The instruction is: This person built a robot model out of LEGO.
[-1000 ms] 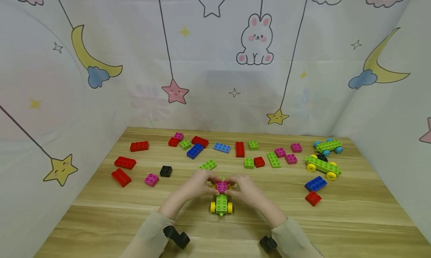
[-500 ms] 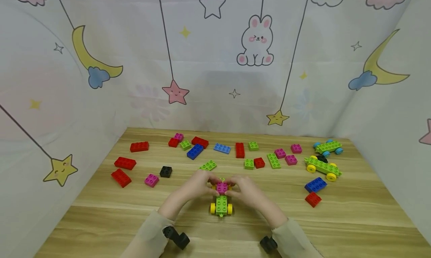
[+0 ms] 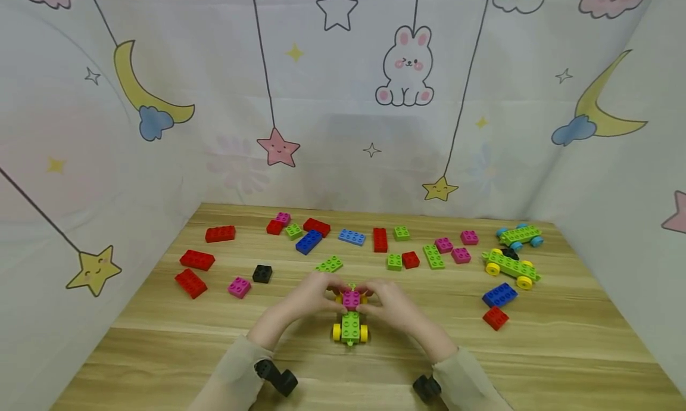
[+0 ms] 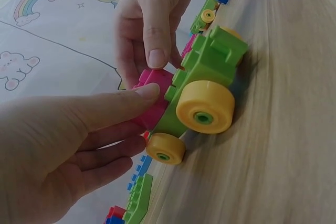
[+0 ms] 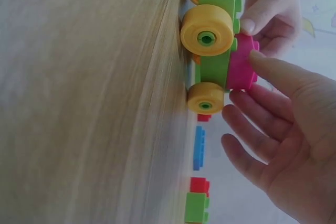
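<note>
In the head view, a magenta toy brick [image 3: 351, 299] sits on the studs of a green wheeled car base [image 3: 351, 326] with yellow wheels. My left hand [image 3: 316, 296] pinches the brick from the left, thumb on the near side. From the right, my right hand [image 3: 393, 304] pinches the same brick. Both wrist views show the magenta brick [image 4: 157, 100] seated towards one end of the base, with thumbs against it. The wheels [image 5: 207, 31] stand on the wooden table. Fingers partly hide the far wheels in the head view.
Red bricks [image 3: 196, 260], a black brick [image 3: 262, 273] and a magenta brick [image 3: 239, 287] lie at left. Several loose bricks spread along the back. At right are two more green car bases [image 3: 511, 267], a blue brick [image 3: 499, 295] and a red brick [image 3: 495, 318].
Both hands keep their grip on the magenta brick, and the car base stays in place. Only a slight shift of the head view shows.
</note>
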Demonstrator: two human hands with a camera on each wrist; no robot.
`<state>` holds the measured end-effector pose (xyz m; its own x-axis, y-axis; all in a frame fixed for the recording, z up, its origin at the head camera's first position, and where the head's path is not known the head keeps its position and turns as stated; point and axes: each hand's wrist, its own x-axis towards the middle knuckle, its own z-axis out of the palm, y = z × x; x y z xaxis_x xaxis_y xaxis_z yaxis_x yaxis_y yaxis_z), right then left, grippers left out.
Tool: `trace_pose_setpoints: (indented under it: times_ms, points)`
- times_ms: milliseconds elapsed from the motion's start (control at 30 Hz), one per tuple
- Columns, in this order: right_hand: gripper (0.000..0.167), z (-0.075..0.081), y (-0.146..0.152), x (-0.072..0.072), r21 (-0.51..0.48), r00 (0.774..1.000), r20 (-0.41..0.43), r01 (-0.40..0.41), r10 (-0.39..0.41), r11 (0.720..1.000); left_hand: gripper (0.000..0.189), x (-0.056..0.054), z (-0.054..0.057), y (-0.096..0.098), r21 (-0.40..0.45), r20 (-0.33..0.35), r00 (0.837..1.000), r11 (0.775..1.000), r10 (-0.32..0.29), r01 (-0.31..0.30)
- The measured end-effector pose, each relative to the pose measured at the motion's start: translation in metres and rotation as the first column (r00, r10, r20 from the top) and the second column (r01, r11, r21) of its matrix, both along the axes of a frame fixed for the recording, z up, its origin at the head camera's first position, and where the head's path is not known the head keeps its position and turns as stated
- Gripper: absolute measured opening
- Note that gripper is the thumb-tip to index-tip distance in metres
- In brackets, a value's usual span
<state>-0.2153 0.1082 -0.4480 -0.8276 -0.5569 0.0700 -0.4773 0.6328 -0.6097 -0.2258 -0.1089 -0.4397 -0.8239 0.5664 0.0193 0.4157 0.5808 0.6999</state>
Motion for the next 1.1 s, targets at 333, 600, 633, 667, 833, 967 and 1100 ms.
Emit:
trace_pose_setpoints:
  times_ms: [333,600,633,667,833,967,1100]
  points:
    - [0.031,-0.002,0.003,-0.002,-0.041,1.000,0.027,-0.003,0.004,0.999,0.042,-0.002,0.000,-0.001,-0.023,0.004,1.000,1.000,-0.011,0.011]
    - [0.033,-0.003,0.003,-0.003,-0.029,1.000,0.010,-0.015,0.015,0.999,0.046,-0.003,0.001,-0.004,-0.004,0.033,0.999,1.000,-0.021,0.021]
    - [0.033,-0.003,0.003,-0.003,-0.029,1.000,0.009,-0.016,0.017,0.999,0.046,-0.003,0.002,-0.004,-0.003,0.035,0.999,1.000,-0.020,0.020]
    - [0.033,-0.003,0.003,-0.003,-0.030,1.000,0.009,-0.017,0.017,0.999,0.045,-0.003,0.002,-0.005,-0.001,0.034,0.999,1.000,-0.018,0.018]
    - [0.032,-0.003,0.003,-0.003,-0.031,1.000,0.007,-0.018,0.018,0.999,0.039,-0.007,0.007,-0.011,0.016,0.005,1.000,1.000,0.000,0.000]
    - [0.032,-0.001,0.002,-0.002,-0.031,1.000,0.004,-0.015,0.015,0.999,0.037,-0.012,0.013,-0.018,0.015,-0.067,0.997,1.000,0.024,-0.023]
    - [0.032,-0.001,0.002,-0.002,-0.029,1.000,0.003,-0.019,0.019,0.999,0.033,-0.021,0.017,-0.028,0.012,-0.137,0.989,0.998,0.063,-0.062]
